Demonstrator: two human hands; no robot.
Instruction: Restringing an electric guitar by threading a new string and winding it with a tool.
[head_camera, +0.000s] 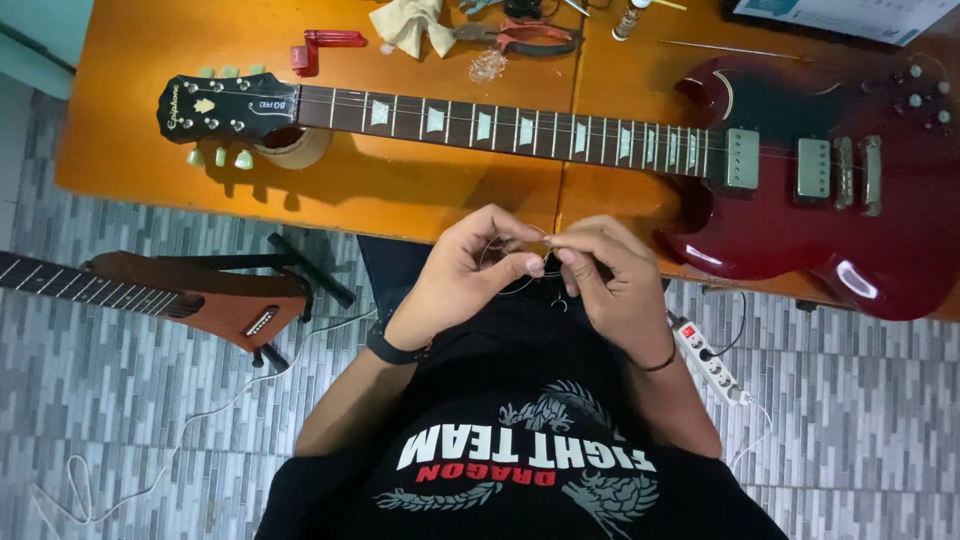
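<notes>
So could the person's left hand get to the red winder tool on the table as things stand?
Probably yes. The red winder lies in the open beyond the guitar neck; the left hand would only have to let go of the coiled string and reach over.

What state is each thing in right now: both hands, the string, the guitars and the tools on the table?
Left hand: pinching the coiled thin metal guitar string.
Right hand: pinching the same string.
Dark red electric guitar: lying flat across the orange wooden table, neck resting on a tape roll.
Brown acoustic guitar: on a floor stand.
Red-handled pliers: lying on the table.
Red string winder: lying unused.
</notes>
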